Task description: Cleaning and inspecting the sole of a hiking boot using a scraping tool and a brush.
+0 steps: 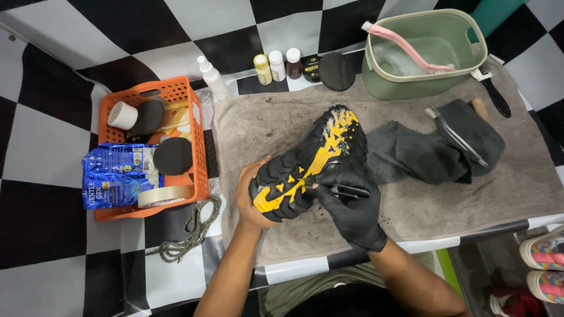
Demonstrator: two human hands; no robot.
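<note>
A black shoe with a yellow-patterned sole [311, 158] lies sole up on a grey towel [423, 205]. My bare left hand [249, 196] cups its heel end from the left. My right hand [352, 214], in a black glove, pinches a thin dark pick tool [346, 189] whose tip touches the sole's tread near the heel. Pale residue shows on the toe end of the sole.
A green tub [382, 76] of soapy water holds a pink brush [405, 50]. A dark cloth [435, 147] with a metal brush lies right of the shoe. Small bottles [276, 66], a spray bottle [212, 77], an orange basket [197, 147], and a coiled lace [191, 232] surround the towel.
</note>
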